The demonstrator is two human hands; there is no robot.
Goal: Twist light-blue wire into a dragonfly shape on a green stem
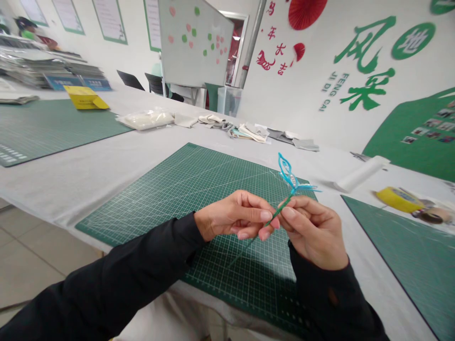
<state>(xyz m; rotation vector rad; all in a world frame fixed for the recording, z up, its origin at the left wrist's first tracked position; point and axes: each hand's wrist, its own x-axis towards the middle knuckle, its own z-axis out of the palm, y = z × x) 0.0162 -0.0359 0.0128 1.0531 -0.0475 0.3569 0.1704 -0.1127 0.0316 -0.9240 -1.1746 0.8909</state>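
A craft flower with open blue looped petals (pixel 288 175) and a green wrapped stem (pixel 283 205) is held tilted above a green cutting mat (pixel 159 199). My right hand (pixel 314 227) pinches the stem just below the petals, thumb against fingers. Lower on the same stem, my left hand (pixel 243 215) is closed with its thumb and fingertips. The stem's thin lower end runs on down and to the left past my left fingers, over the mat. Some of the fingers' grip is hidden behind the stem and thumbs.
Fabric pieces (pixel 252 132) and a clear plastic packet (pixel 147 118) lie along the table's far side. At right are a yellow tape roll (pixel 400 199) and another cutting mat (pixel 408 251). A yellow box (pixel 85 98) rests on the left mat (pixel 46 128), near stacked papers (pixel 31 66).
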